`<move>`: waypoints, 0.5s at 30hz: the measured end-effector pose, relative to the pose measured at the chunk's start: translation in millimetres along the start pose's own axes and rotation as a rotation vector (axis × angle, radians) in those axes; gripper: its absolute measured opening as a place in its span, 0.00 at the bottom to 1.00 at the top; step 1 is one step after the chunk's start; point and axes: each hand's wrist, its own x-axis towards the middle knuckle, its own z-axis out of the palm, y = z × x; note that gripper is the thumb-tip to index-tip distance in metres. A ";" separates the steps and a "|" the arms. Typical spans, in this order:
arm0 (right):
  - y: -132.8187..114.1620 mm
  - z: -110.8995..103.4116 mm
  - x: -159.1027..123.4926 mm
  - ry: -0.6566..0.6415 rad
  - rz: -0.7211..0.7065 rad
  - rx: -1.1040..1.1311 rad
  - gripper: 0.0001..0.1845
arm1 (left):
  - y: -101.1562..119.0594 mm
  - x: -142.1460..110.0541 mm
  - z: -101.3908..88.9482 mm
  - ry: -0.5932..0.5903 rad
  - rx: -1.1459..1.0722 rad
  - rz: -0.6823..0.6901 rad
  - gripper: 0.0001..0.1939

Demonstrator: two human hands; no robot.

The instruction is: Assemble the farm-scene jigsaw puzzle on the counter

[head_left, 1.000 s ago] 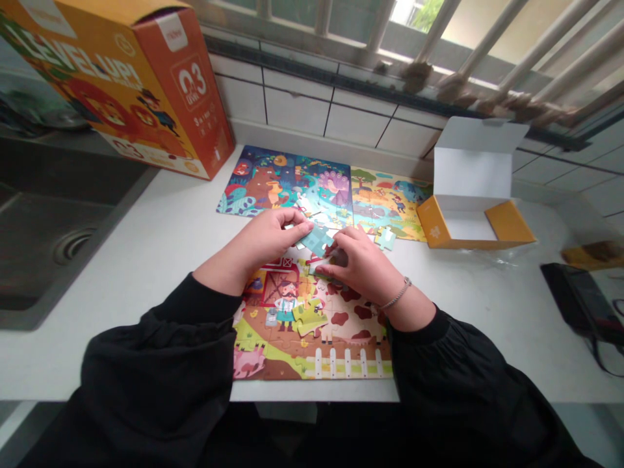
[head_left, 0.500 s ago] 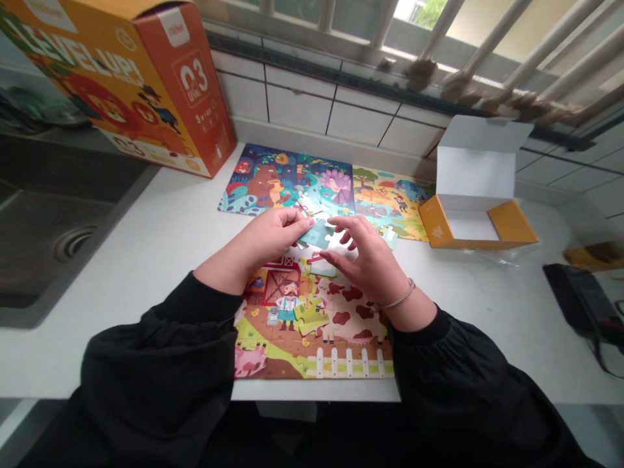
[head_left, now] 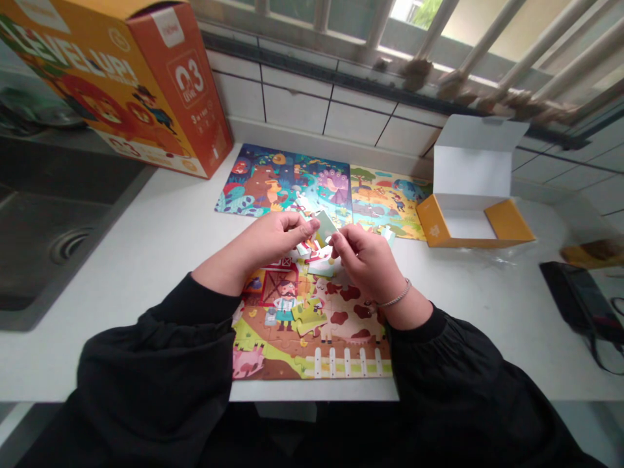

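Observation:
A farm jigsaw puzzle [head_left: 312, 325] with a cow, a farmer and a red barn lies on the white counter right in front of me. Above its top edge my left hand [head_left: 273, 237] and my right hand [head_left: 363, 257] both pinch one teal puzzle piece [head_left: 325, 226], tilted up off the counter. A few loose pieces [head_left: 312, 250] lie under my fingers. A loose yellow-green piece [head_left: 309, 315] rests on the farm picture.
Two finished puzzles, a forest one [head_left: 287, 182] and a savanna one [head_left: 387, 201], lie at the back. An open small yellow box [head_left: 475, 208] stands right of them. A large orange puzzle box [head_left: 127, 78] stands back left, a sink [head_left: 53, 240] lies left, a black device [head_left: 580, 305] right.
My right hand, open half a second ago, has closed on the teal piece that my left hand held. The piece has tipped up from flat to nearly on edge.

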 end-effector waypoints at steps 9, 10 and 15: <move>0.6 0.0 1.6 -0.059 0.072 0.131 0.22 | 2.2 -0.6 -1.1 0.049 -0.022 0.020 0.26; 0.6 0.6 1.6 -0.074 0.057 0.098 0.22 | 1.4 -0.1 -1.3 0.064 -0.025 0.022 0.25; -0.5 1.0 2.8 -0.090 0.068 0.073 0.21 | -1.8 1.6 -0.2 0.065 -0.093 0.014 0.17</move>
